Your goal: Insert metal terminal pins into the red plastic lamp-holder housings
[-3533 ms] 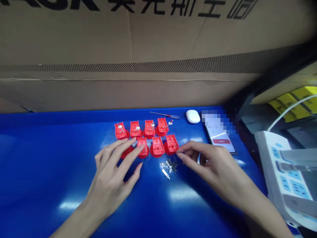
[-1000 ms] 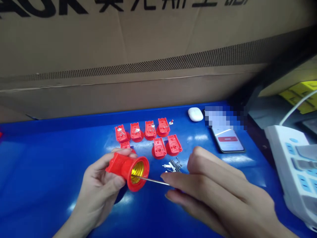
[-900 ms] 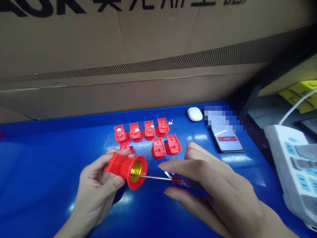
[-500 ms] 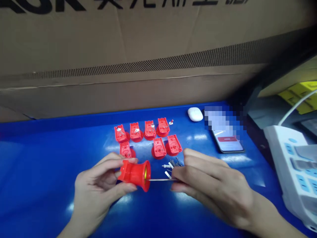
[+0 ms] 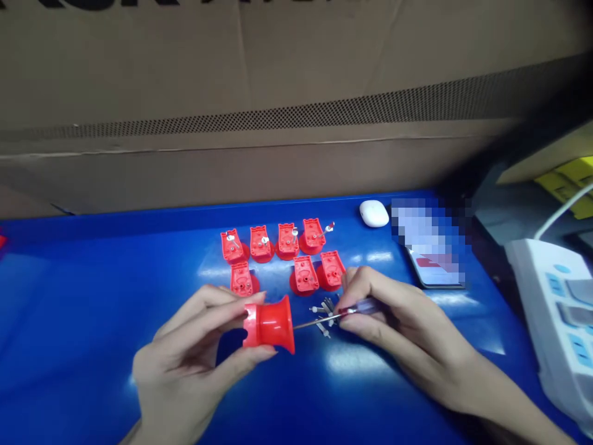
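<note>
Between the thumb and fingers of my left hand [image 5: 185,358] is a red flared plastic housing [image 5: 274,324], lying sideways with its wide rim facing right. My right hand [image 5: 403,327] grips a screwdriver [image 5: 317,321] by its handle. The thin metal shaft slants down to the left and meets the flared rim; whether its tip is inside the opening is hidden. Behind my hands stand several similar red housings [image 5: 304,277] in two rows. Those in the back row carry small white-and-metal pieces [image 5: 265,240]. More loose white-and-metal pins [image 5: 322,327] lie beneath the shaft.
A white rounded case [image 5: 374,214] and a phone [image 5: 438,272] lie at the back right of the blue table [image 5: 92,321]. A white power strip [image 5: 532,296] borders the right side. A large cardboard box [image 5: 208,173] walls off the back.
The red housing has turned, so its yellow inside no longer shows. My right hand has shifted its grip, revealing the screwdriver handle, and the shaft has gone from level to slanted.
</note>
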Demonstrator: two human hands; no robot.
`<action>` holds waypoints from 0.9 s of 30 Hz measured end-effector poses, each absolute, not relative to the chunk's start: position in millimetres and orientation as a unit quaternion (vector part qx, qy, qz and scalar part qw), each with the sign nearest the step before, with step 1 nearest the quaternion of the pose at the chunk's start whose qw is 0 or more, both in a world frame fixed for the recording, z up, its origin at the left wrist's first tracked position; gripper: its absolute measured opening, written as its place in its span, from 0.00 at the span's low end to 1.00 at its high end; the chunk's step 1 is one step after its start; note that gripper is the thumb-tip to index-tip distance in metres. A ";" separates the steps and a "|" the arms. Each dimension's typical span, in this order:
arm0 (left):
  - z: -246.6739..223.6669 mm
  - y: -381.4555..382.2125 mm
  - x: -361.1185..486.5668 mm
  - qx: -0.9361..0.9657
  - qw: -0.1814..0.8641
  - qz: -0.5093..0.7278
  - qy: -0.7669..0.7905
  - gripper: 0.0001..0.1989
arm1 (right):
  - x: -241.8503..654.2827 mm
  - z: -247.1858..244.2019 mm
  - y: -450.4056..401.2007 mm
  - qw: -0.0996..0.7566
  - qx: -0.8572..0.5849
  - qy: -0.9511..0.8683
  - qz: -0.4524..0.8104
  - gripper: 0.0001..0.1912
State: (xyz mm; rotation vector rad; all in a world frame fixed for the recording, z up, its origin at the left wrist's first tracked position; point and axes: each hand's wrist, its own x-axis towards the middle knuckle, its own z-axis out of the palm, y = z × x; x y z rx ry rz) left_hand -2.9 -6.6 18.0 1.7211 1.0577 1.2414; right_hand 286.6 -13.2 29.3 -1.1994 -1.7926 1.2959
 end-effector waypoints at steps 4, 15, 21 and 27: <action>19.2 -9.9 -2.6 0.684 0.363 0.487 0.404 0.28 | 281.0 22.0 -11.7 0.315 -0.445 -0.697 0.465 0.16; 19.3 -12.5 0.9 0.655 0.399 0.503 0.398 0.27 | 279.9 13.5 -19.0 0.369 -0.436 -0.710 0.412 0.11; 20.4 -6.4 4.8 0.608 0.421 0.533 0.411 0.25 | 281.8 12.3 -23.8 0.380 -0.413 -0.709 0.428 0.11; 14.3 -9.8 7.9 0.595 0.468 0.501 0.419 0.23 | 279.3 19.0 -15.6 0.378 -0.417 -0.760 0.325 0.09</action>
